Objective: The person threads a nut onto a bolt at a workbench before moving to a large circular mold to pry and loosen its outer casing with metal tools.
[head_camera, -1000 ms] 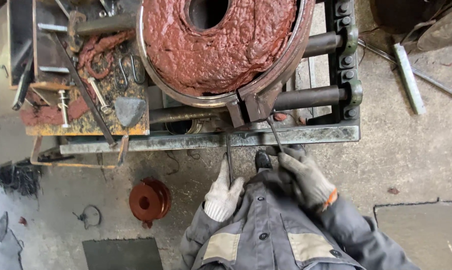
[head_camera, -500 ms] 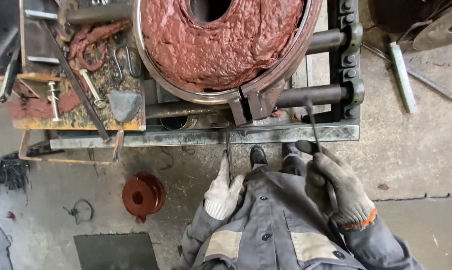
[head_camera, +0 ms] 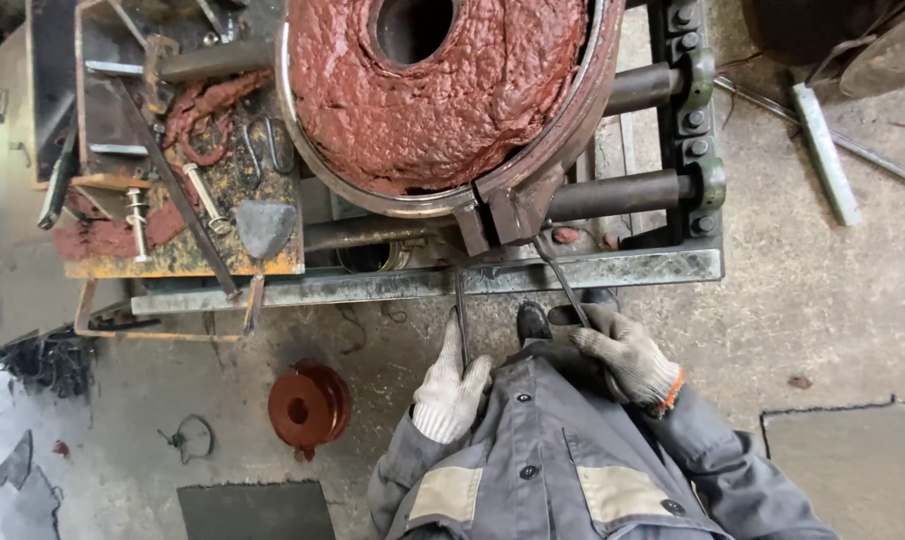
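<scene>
A big round metal drum (head_camera: 562, 150) lined with lumpy red-brown material lies on a steel frame (head_camera: 422, 283) in front of me. My left hand (head_camera: 450, 385), in a white knit glove, grips a thin dark rod (head_camera: 460, 305) that points up to the frame below the drum. My right hand (head_camera: 620, 352), also gloved, holds a second thin rod (head_camera: 557, 272) slanting up to the clamp block (head_camera: 507, 212) at the drum's lower rim. Both hands are just above my grey work jacket.
A rusty tray (head_camera: 187, 255) left of the drum carries bolts, hooks and a grey wedge. A red round part (head_camera: 307, 405) and a wire ring (head_camera: 190, 438) lie on the concrete floor. A pale bar (head_camera: 822, 150) lies at the right, a dark mat (head_camera: 252, 510) below.
My right hand has come back down and left from the frame's right side, bringing its rod to the clamp block under the drum. The left hand has stayed in place.
</scene>
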